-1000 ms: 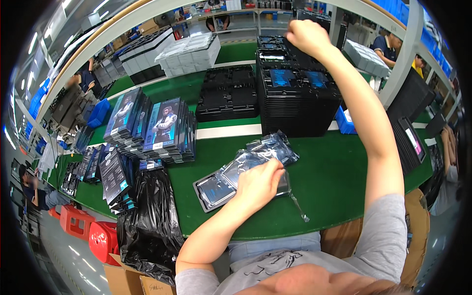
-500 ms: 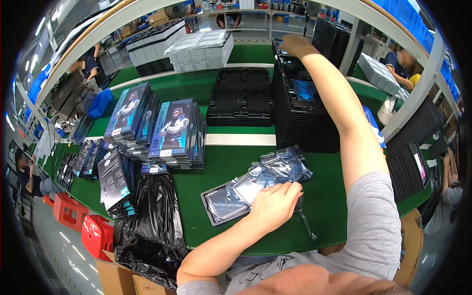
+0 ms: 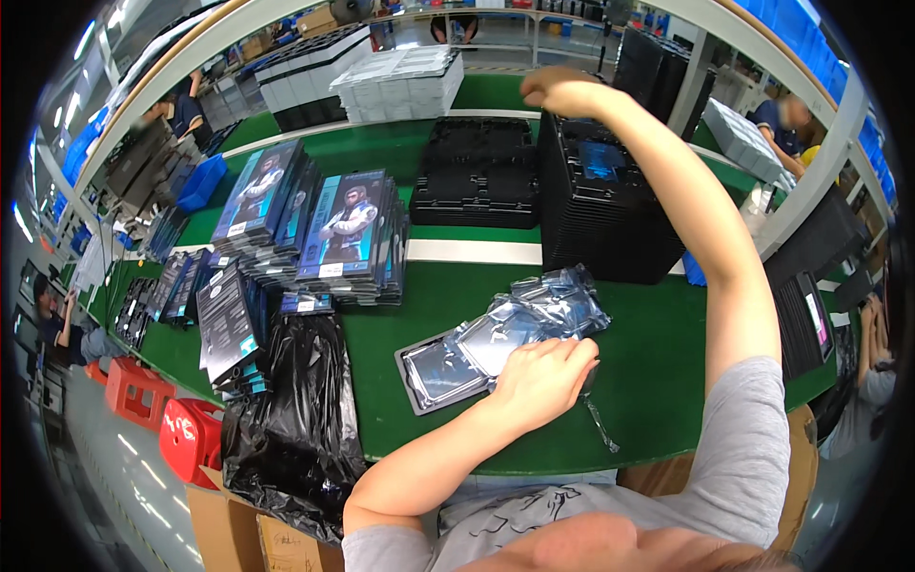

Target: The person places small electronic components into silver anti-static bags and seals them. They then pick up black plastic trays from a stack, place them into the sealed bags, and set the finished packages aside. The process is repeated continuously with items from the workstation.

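On flat green tabletop (image 3: 648,381): shiny clear-plastic packs (image 3: 496,338), slanting near-left to far-right beyond my nearer, bunched left hand (image 3: 545,383); grip unclear.

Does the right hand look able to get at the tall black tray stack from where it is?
Probably yes: the right hand is raised near the far top of the tall black tray stack, with nothing visible between them; blur hides whether they touch.

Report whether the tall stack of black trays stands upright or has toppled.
Upright. The tall stack of black trays rises from the green table, its thin edges layered one above another down the front.
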A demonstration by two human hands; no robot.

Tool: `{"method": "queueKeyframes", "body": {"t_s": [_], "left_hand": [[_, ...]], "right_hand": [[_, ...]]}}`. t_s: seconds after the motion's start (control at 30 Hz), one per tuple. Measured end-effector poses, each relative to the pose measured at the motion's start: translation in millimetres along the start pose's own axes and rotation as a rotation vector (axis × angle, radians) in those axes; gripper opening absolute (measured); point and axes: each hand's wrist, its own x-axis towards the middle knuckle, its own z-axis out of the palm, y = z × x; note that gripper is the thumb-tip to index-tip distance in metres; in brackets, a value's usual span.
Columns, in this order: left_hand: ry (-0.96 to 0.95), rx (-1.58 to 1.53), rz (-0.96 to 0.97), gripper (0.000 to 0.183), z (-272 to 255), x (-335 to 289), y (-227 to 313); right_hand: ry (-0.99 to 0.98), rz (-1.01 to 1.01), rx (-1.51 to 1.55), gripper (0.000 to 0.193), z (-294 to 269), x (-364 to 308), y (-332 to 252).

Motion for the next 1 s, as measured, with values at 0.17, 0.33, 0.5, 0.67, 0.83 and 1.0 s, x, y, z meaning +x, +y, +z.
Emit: {"method": "queueKeyframes", "body": {"t_s": [0.17,0.33,0.5,0.67,0.83,1.0], "left_hand": [[0.034,-0.020,0.034,0.012,-2,-5,-3],[0.011,-0.030,0.091,0.013,5,0,0],[0.035,-0.018,0.097,0.014,0,-4,2],[0.039,-0.021,0.099,0.015,2,-3,3],[0.040,-0.038,0.098,0.014,2,-4,0],[0.044,-0.063,0.111,0.013,1,-2,1]], "right_hand": [[-0.451,-0.074,-0.395,0.040,33,-11,-145],[-0.810,0.071,-0.615,0.040,127,1,-127],[-0.610,0.267,-0.439,0.043,124,-7,-133],[-0.506,0.153,-0.464,0.045,107,-6,-119],[-0.372,0.106,-0.468,0.044,58,6,-126],[-0.323,0.133,-0.520,0.038,6,13,-114]]}}
